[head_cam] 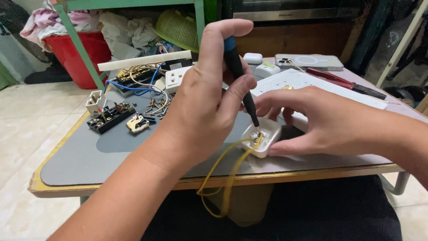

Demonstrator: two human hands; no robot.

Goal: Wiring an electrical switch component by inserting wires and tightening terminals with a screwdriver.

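My left hand point(203, 102) grips a slim black screwdriver with a blue band point(238, 73), its tip down in a small white socket housing point(264, 138) on the grey mat point(102, 156). My right hand point(316, 120) steadies that housing from the right, with fingers on its top and side. Two yellow wires point(227, 172) run out of the housing and loop down over the table's front edge.
At the back left lie a black terminal strip point(109, 117), loose screws point(158, 106), a white socket point(174, 78), blue and white wires and a white cover strip point(142, 60). Behind are a perforated white board point(307, 82), a phone point(310, 61), red-handled pliers point(341, 81) and a red bin point(78, 53).
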